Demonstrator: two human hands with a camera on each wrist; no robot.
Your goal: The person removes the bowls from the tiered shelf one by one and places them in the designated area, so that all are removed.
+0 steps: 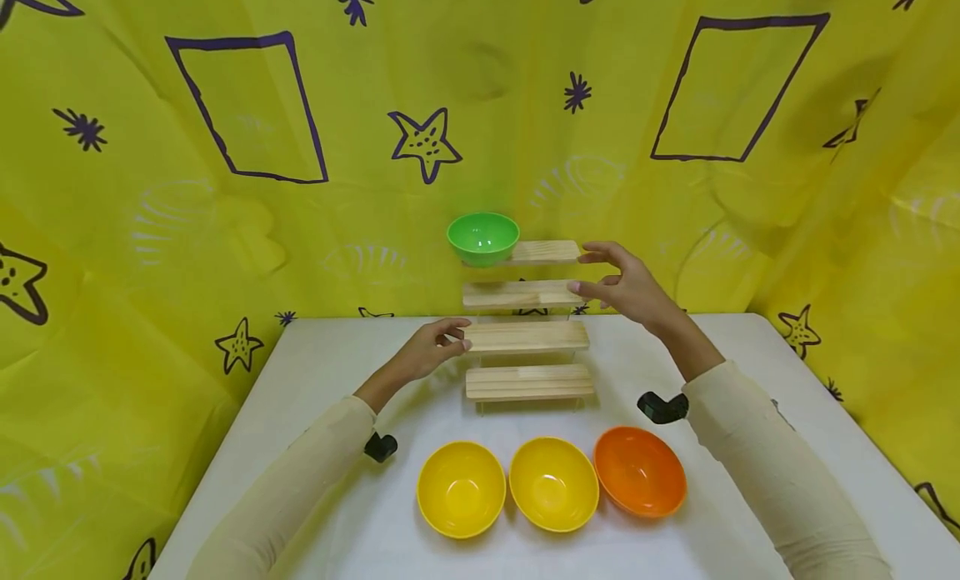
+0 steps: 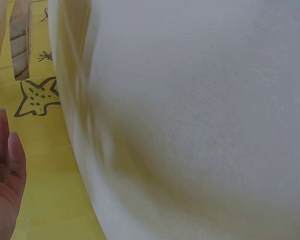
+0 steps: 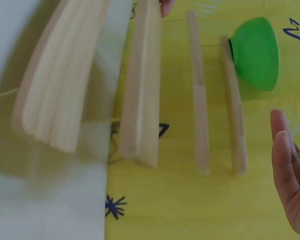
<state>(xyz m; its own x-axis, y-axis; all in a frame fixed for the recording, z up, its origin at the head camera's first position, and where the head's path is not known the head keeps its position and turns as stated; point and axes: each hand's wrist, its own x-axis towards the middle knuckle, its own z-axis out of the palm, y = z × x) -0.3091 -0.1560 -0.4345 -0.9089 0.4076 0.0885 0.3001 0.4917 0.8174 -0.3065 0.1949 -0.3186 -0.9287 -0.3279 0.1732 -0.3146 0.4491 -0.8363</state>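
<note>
A green bowl (image 1: pixel 483 238) sits on the left part of the top board of a wooden tiered stand (image 1: pixel 527 337). My left hand (image 1: pixel 426 351) is at the left end of the second board from the bottom, its fingertips at that end; whether they touch is unclear. Its fingers (image 2: pixel 16 160) look loosely extended in the left wrist view. My right hand (image 1: pixel 626 288) is beside the right ends of the upper two boards, thumb and fingers spread apart. The right wrist view shows its fingers (image 3: pixel 285 165) apart from the boards and bowl, holding nothing.
Two yellow bowls (image 1: pixel 461 490) and an orange bowl (image 1: pixel 640 472) stand in a row on the white table (image 1: pixel 360 522), in front of the stand. A yellow patterned curtain (image 1: pixel 360 213) hangs behind and on both sides.
</note>
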